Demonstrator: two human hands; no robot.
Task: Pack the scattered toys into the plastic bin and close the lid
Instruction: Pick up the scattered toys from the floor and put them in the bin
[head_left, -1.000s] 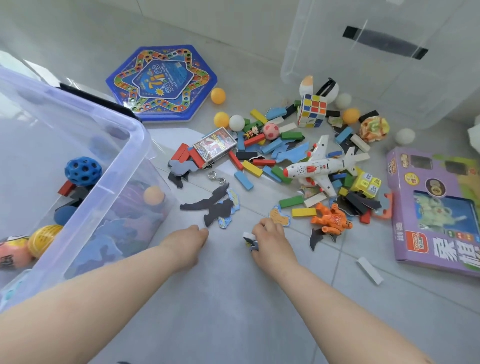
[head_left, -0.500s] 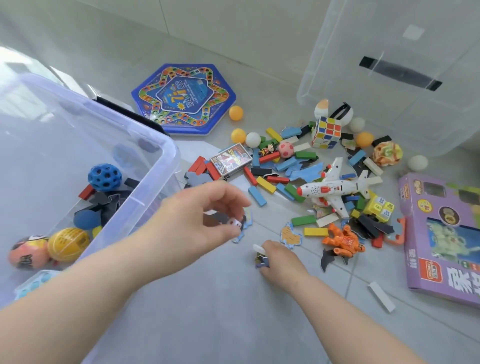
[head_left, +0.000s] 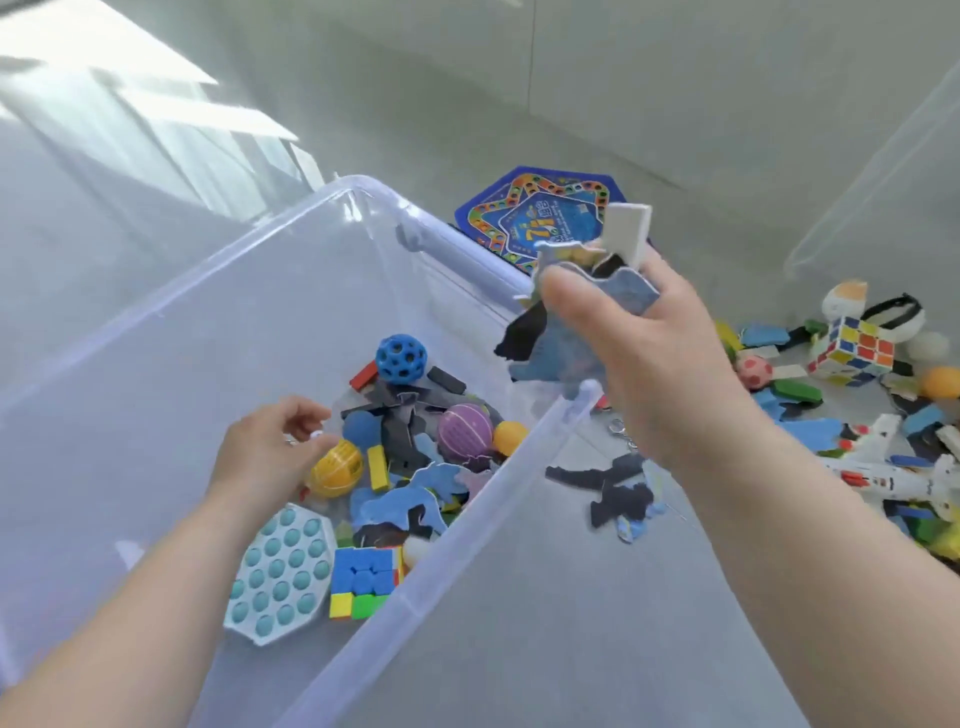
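Above the rim of the plastic bin (head_left: 457, 540), the right hand (head_left: 660, 374) clamps foam puzzle pieces (head_left: 561, 353) (plus a white block (head_left: 626, 228)); the left hand (head_left: 265, 452) curls inside, its hold impossible to tell.

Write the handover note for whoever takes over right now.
Left hand: inside the plastic bin, fingers curled; cannot tell whether it holds anything.
Right hand: grips a bunch of puzzle pieces and a white block above the bin's rim.
Done: balls, a pop toy and a colour cube lie in the bin.
Left: drop this bunch in; collect the toy plane, Rubik's cube, hexagonal board and loose blocks from the floor; close the lid, not on yet.
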